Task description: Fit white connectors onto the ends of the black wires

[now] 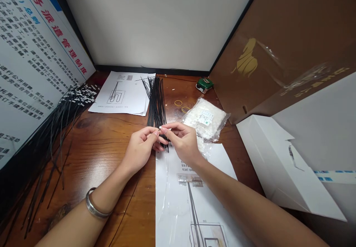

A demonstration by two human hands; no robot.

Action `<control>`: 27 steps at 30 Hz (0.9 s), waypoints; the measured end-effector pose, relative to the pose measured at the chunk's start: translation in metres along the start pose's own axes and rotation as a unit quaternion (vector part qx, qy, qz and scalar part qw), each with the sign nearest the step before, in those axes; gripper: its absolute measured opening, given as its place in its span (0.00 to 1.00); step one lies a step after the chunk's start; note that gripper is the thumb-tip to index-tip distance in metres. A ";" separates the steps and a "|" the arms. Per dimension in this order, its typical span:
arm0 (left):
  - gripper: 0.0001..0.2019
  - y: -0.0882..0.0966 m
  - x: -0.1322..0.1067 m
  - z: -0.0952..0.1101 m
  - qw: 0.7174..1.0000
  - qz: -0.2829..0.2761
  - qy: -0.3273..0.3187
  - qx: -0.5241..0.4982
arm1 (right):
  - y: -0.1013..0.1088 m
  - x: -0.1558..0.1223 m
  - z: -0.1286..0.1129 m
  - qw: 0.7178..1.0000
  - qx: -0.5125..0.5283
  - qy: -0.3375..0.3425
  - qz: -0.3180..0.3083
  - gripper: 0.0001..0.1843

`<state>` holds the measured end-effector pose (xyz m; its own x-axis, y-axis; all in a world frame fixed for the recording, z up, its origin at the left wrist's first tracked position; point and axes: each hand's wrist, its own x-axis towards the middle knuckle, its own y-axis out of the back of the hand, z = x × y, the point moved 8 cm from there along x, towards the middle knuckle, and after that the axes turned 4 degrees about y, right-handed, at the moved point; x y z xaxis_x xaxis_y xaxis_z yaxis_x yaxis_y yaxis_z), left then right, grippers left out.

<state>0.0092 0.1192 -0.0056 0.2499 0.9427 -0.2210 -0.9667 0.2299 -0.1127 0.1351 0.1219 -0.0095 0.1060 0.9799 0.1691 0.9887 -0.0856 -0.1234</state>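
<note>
My left hand (140, 148) pinches the end of a thin black wire between thumb and forefinger, in the middle of the view. Fingertip to fingertip with it, my right hand (185, 143) pinches a tiny white connector (160, 127) at that wire end. Whether the wire sits inside the connector cannot be made out. Just beyond and beneath my fingers lies a bundle of loose black wires (156, 102). A clear plastic bag of small white pieces (205, 119) rests beyond my right hand; a second bag is partly hidden behind that hand.
At left lies a pile of black wires with white connectors (80, 93) on their ends. Printed drawings (119, 108) lie at the back, another sheet (172, 210) under my right arm. A green tape measure (204, 84), yellow rubber bands (178, 103), a brown carton (278, 46) and white box (278, 158) stand around.
</note>
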 end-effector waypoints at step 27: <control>0.11 0.004 0.000 -0.001 1.000 0.021 -0.001 0.003 | -0.002 0.000 -0.002 1.000 -0.005 0.000 -0.009 0.09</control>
<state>0.0056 0.1195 -0.0066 0.2098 0.9520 -0.2230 -0.9764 0.1923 -0.0978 0.1337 0.1216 -0.0075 0.0886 0.9811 0.1720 0.9913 -0.0701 -0.1111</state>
